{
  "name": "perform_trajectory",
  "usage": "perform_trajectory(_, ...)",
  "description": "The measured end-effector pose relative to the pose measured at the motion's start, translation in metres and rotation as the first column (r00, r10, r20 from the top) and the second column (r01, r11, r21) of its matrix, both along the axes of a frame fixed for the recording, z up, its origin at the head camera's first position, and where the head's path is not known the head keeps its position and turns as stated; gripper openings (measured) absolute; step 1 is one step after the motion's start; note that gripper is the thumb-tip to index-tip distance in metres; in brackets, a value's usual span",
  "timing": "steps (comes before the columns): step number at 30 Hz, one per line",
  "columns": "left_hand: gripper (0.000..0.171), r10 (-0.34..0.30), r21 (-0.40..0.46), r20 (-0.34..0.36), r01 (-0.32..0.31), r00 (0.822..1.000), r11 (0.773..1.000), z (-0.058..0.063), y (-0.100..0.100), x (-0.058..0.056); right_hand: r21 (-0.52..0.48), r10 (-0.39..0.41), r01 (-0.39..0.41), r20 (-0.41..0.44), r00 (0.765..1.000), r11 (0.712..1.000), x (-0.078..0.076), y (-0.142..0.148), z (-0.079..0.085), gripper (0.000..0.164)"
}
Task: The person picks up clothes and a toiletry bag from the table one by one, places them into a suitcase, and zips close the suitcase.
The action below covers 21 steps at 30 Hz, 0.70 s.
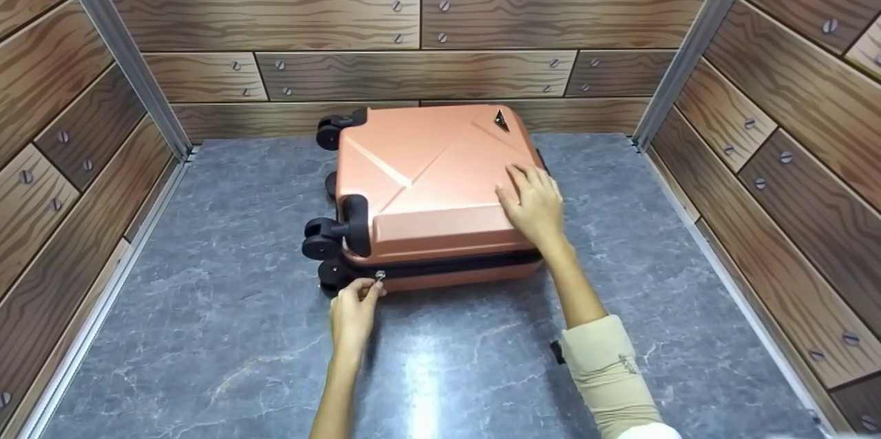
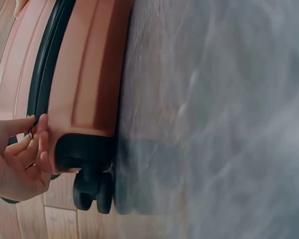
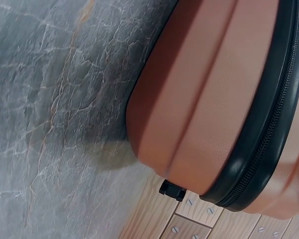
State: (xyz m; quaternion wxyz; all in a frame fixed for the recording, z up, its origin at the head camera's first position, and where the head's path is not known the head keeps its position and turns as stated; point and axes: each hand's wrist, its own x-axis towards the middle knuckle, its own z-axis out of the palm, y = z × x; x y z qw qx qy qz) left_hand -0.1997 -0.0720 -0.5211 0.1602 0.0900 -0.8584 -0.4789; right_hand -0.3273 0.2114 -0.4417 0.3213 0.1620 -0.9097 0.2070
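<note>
A rose-gold hard-shell suitcase (image 1: 440,164) lies flat on the floor, its black wheels (image 1: 322,238) toward the left. Along its near side runs a black zipper (image 2: 45,59), closed where the right wrist view shows it. My left hand (image 1: 352,312) pinches the small metal zipper pull (image 1: 380,275) between thumb and fingers, near the front left corner. On the suitcase's top, by the front right edge, my right hand (image 1: 533,208) rests with fingers spread. Only a sliver of that hand shows at the edge of the right wrist view.
The grey marbled floor (image 1: 227,329) spreads around the suitcase. Wood-patterned walls (image 1: 330,19) stand behind and on both sides, with metal posts (image 1: 131,47) at the corners. A small black fitting (image 3: 172,190) juts from the suitcase's right end.
</note>
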Motion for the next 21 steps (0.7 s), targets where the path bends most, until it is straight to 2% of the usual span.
perform_trajectory(5, 0.017, -0.060, -0.088, 0.033, 0.063, 0.998, 0.994, 0.0056, -0.0028, 0.0008, 0.002, 0.000, 0.000, -0.005, 1.000, 1.000, -0.0002, 0.0001, 0.0002, 0.049)
perform_trajectory(10, 0.013, -0.075, -0.089, 0.049, 0.079, 0.996, 0.993, 0.0104, -0.0015, -0.0042, 0.002, -0.004, 0.004, -0.009, 1.000, 1.000, 0.0004, 0.0025, 0.0008, 0.049)
perform_trajectory(15, 0.011, -0.046, -0.105, 0.047, 0.050, 0.998, 0.993, 0.0107, -0.0009, -0.0042, 0.007, 0.021, -0.021, -0.047, 0.999, 1.000, -0.0006, 0.0025, -0.0008, 0.042)
perform_trajectory(21, 0.010, 0.014, -0.188, 0.065, -0.001, 0.998, 0.982, 0.0095, -0.0061, -0.0009, 0.017, 0.040, -0.039, -0.094, 0.995, 0.999, -0.0013, 0.0001, -0.0025, 0.033)
